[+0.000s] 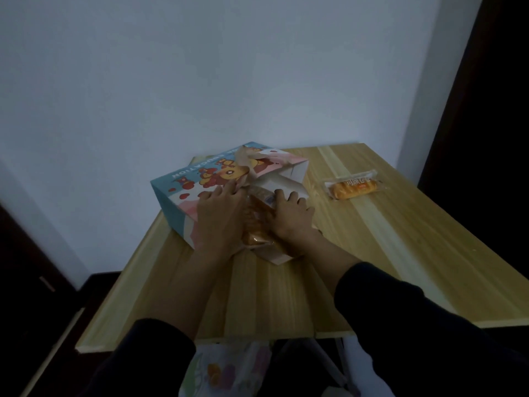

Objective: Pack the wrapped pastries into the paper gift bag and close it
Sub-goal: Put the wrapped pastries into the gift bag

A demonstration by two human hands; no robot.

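Both hands work at the mouth of the paper gift bag (pixel 183 193), which lies on its side on the wooden table (pixel 372 242) with its opening turned toward the person; the left hand (pixel 219 217) lies palm-down on the bag's upper printed panel, fingers spread and reaching to the edge of the opening, where a brown paper handle (pixel 244 164) is folded across the print; whether the fingers pinch that edge or only press on it cannot be told. The right hand (pixel 292 216) sits just beside it, knuckles up, fingers curled over a wrapped pastry (pixel 254 219) that is partly inside the opening; the pastry shows as golden-brown bread under clear wrap in the gap between the two hands, which are close but not touching. Dark sleeves cover both forearms down to bare wrists.

The bag is pale blue and pink with cartoon bears and red hearts on its face (the lettering along its far edge reads upside down from here); its white inner flaps (pixel 286 179) stand open around the right hand. A second wrapped pastry (pixel 354 187) lies flat on the table to the right, well apart from the bag, long and orange-brown in a clear packet with a printed label. Behind the table rises a plain pale wall (pixel 200 67).
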